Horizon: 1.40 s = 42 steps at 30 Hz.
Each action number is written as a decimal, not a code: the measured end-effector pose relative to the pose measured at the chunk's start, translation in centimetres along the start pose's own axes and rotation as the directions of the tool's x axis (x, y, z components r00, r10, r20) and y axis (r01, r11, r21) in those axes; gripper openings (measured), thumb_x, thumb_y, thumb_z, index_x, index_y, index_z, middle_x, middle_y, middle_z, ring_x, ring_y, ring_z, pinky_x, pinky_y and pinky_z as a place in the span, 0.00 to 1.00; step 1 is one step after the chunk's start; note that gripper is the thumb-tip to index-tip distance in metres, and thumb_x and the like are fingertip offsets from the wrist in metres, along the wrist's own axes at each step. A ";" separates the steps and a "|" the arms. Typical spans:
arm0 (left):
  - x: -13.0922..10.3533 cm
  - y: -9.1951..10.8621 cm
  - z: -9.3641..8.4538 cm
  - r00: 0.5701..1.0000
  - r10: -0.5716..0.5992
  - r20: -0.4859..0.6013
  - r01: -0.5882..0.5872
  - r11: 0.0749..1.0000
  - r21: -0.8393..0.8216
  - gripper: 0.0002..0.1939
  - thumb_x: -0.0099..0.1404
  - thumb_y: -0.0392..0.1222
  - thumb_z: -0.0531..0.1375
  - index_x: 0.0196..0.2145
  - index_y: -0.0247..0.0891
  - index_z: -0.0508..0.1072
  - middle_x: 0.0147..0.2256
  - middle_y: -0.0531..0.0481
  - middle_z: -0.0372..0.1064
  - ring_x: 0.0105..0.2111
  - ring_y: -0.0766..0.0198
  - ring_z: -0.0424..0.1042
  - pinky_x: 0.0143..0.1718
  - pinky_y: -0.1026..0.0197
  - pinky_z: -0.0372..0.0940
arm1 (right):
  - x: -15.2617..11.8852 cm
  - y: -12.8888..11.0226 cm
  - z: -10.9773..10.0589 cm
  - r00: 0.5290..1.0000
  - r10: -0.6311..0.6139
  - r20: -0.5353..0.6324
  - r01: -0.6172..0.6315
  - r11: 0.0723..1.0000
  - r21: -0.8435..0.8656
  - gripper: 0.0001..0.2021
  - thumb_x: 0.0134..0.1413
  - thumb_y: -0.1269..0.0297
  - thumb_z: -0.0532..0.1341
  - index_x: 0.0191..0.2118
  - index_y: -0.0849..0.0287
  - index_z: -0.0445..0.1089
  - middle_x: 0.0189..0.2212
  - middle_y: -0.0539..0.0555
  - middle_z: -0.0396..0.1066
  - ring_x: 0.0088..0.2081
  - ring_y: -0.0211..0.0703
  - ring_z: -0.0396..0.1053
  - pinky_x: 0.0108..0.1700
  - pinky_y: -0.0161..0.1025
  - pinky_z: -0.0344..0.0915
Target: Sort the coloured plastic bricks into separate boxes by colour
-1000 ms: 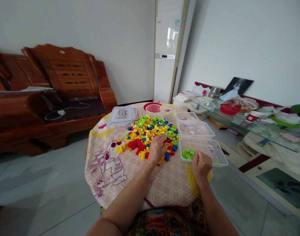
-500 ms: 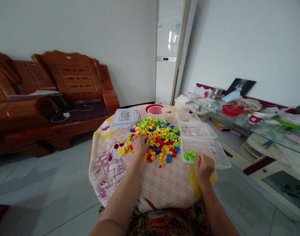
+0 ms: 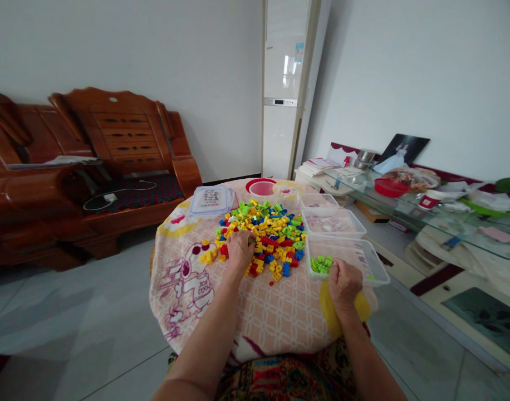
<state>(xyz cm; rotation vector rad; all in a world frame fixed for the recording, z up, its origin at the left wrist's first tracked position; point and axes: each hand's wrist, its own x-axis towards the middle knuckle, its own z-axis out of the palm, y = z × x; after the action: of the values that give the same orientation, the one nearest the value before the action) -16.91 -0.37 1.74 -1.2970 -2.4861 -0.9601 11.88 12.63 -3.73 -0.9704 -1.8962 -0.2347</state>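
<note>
A heap of toy building bricks (image 3: 275,228) in yellow, green, red and blue covers the middle of the round table. At the heap's near left edge, my left hand (image 3: 239,252) is closed, with a bit of a green brick (image 3: 251,240) showing at its fingertips. My right hand (image 3: 345,283) is curled over the near wall of a clear plastic box (image 3: 374,259), its fingers mostly hidden. Inside that box, small green bricks (image 3: 320,264) lie in the left corner beside this hand. Several yellow bricks (image 3: 208,255) sit apart to the left.
Two more clear boxes (image 3: 336,223) stand behind the first. Lids (image 3: 212,199) and a red-rimmed round container (image 3: 261,188) lie at the table's far side. A patterned cloth (image 3: 280,312) covers the table. To the right is a cluttered glass shelf (image 3: 439,217); a wooden sofa (image 3: 125,133) stands left.
My left hand has shifted slightly right and toward me at the heap's edge. My right hand stays at the box wall. The whole view has moved a little.
</note>
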 end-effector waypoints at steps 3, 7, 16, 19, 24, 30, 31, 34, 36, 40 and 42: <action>-0.1 0.3 0.0 1.000 -0.005 0.030 0.005 1.000 -0.020 0.08 0.58 0.35 0.59 0.36 0.41 0.74 0.39 0.48 0.75 0.45 0.53 0.70 0.49 0.52 0.59 | 0.0 0.0 0.0 0.999 0.028 0.025 -0.028 1.000 0.003 0.13 0.62 0.65 0.51 0.37 0.61 0.73 0.28 0.57 0.73 0.31 0.46 0.64 0.40 0.41 0.56; 0.2 0.2 -0.1 0.998 -0.053 -0.034 0.049 0.994 -0.101 0.08 0.59 0.37 0.59 0.38 0.40 0.74 0.38 0.48 0.76 0.43 0.56 0.72 0.48 0.55 0.61 | 0.0 -0.2 0.0 0.998 0.041 0.039 -0.042 0.999 0.017 0.13 0.61 0.66 0.50 0.37 0.61 0.72 0.28 0.57 0.73 0.31 0.46 0.64 0.40 0.42 0.56; -1.1 5.8 1.0 0.978 0.160 -0.137 -0.202 0.893 -0.401 0.09 0.63 0.41 0.59 0.42 0.39 0.75 0.41 0.46 0.75 0.44 0.58 0.72 0.48 0.56 0.66 | 0.0 -0.2 0.0 0.999 0.028 0.032 -0.028 1.000 0.006 0.13 0.61 0.66 0.51 0.39 0.61 0.72 0.29 0.57 0.73 0.32 0.46 0.66 0.42 0.43 0.57; -2.5 9.4 3.1 0.927 0.370 -0.065 -0.348 0.780 -0.520 0.08 0.64 0.38 0.59 0.42 0.40 0.75 0.40 0.46 0.75 0.43 0.59 0.72 0.48 0.55 0.67 | 0.0 -0.1 0.0 0.998 0.037 0.042 -0.038 0.999 0.003 0.13 0.61 0.66 0.50 0.39 0.60 0.72 0.28 0.57 0.72 0.32 0.46 0.65 0.41 0.43 0.57; -4.6 12.2 5.7 0.815 0.580 -0.013 -0.469 0.646 -0.602 0.14 0.65 0.33 0.56 0.48 0.39 0.73 0.45 0.44 0.74 0.48 0.59 0.71 0.51 0.54 0.67 | 0.1 -0.3 -0.1 0.998 0.046 0.042 -0.046 0.999 0.011 0.13 0.62 0.66 0.50 0.39 0.61 0.72 0.29 0.58 0.73 0.32 0.47 0.65 0.42 0.43 0.57; -3.8 9.1 4.1 0.878 0.475 -0.057 -0.438 0.750 -0.496 0.20 0.64 0.33 0.56 0.54 0.39 0.70 0.51 0.42 0.70 0.52 0.58 0.69 0.55 0.53 0.65 | 0.0 -0.1 0.0 0.999 0.025 0.028 -0.026 1.000 0.012 0.13 0.62 0.65 0.51 0.38 0.61 0.73 0.28 0.57 0.73 0.31 0.46 0.65 0.41 0.42 0.57; -3.2 8.1 3.5 0.911 0.406 -0.065 -0.389 0.798 -0.460 0.19 0.64 0.33 0.57 0.53 0.39 0.71 0.49 0.43 0.71 0.50 0.58 0.70 0.54 0.53 0.66 | 0.0 -0.1 0.0 0.999 0.023 0.026 -0.024 1.000 0.011 0.13 0.62 0.65 0.51 0.38 0.61 0.73 0.28 0.57 0.73 0.31 0.46 0.65 0.41 0.42 0.56; -1.3 4.7 1.4 0.981 0.168 -0.093 -0.189 0.926 -0.326 0.20 0.61 0.34 0.59 0.52 0.38 0.72 0.47 0.43 0.71 0.46 0.58 0.72 0.49 0.55 0.68 | 0.0 0.0 0.2 0.999 0.026 0.028 -0.026 1.000 0.010 0.13 0.62 0.65 0.51 0.37 0.60 0.73 0.28 0.57 0.73 0.31 0.46 0.65 0.41 0.42 0.56; -0.3 2.6 0.4 0.997 0.023 -0.078 -0.040 0.973 -0.226 0.22 0.59 0.36 0.61 0.52 0.38 0.71 0.46 0.44 0.70 0.40 0.59 0.72 0.45 0.57 0.68 | 0.0 0.1 0.2 0.999 0.033 0.033 -0.033 0.999 0.013 0.13 0.61 0.65 0.51 0.37 0.60 0.73 0.28 0.57 0.73 0.31 0.46 0.65 0.41 0.42 0.56; 0.2 0.8 -0.2 0.995 -0.077 0.066 0.080 0.996 -0.041 0.14 0.58 0.40 0.62 0.43 0.37 0.75 0.39 0.46 0.72 0.38 0.58 0.72 0.42 0.58 0.67 | 0.0 0.1 0.3 0.998 0.037 0.044 -0.037 0.999 0.009 0.13 0.61 0.65 0.51 0.37 0.60 0.72 0.27 0.56 0.73 0.30 0.46 0.64 0.40 0.42 0.56; 0.0 1.1 0.4 0.993 -0.050 0.112 0.053 0.998 -0.028 0.12 0.59 0.38 0.61 0.41 0.37 0.76 0.38 0.45 0.73 0.39 0.58 0.73 0.43 0.57 0.67 | 0.0 0.1 0.3 0.999 0.033 0.035 -0.033 0.999 0.005 0.13 0.61 0.65 0.51 0.37 0.60 0.72 0.27 0.56 0.73 0.30 0.46 0.64 0.40 0.42 0.56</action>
<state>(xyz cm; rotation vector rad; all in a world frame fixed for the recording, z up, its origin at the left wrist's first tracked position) -15.98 0.30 1.94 -1.3366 -2.6097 -0.9663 11.81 12.85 -3.94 -1.0069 -1.9103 -0.1936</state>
